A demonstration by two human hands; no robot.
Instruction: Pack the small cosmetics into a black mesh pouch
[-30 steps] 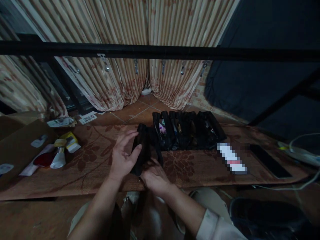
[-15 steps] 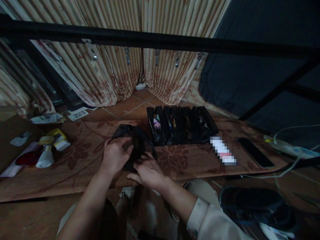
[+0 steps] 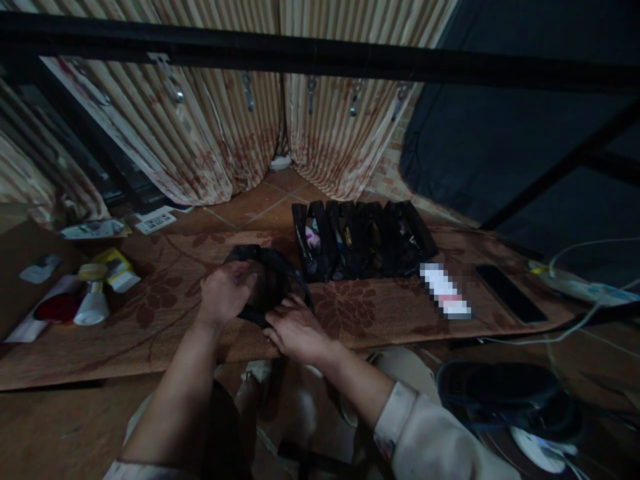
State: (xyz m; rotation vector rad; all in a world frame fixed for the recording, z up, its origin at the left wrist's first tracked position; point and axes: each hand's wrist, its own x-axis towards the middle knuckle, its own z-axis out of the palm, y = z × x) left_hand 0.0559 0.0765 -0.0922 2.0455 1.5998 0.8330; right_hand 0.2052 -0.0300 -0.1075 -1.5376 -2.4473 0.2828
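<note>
Pouch (image 3: 270, 283) now flatter | left hand (image 3: 225, 293) grips its left edge | right hand (image 3: 295, 330) pinches near edge

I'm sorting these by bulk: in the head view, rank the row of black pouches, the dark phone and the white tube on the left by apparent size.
1. row of black pouches, clearly largest.
2. dark phone.
3. white tube, looks close to the phone, so this order is unsure.

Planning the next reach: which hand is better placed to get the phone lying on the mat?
Probably the right hand: the phone lies far to its side on the mat, while the left hand grips the black pouch further away.
</note>
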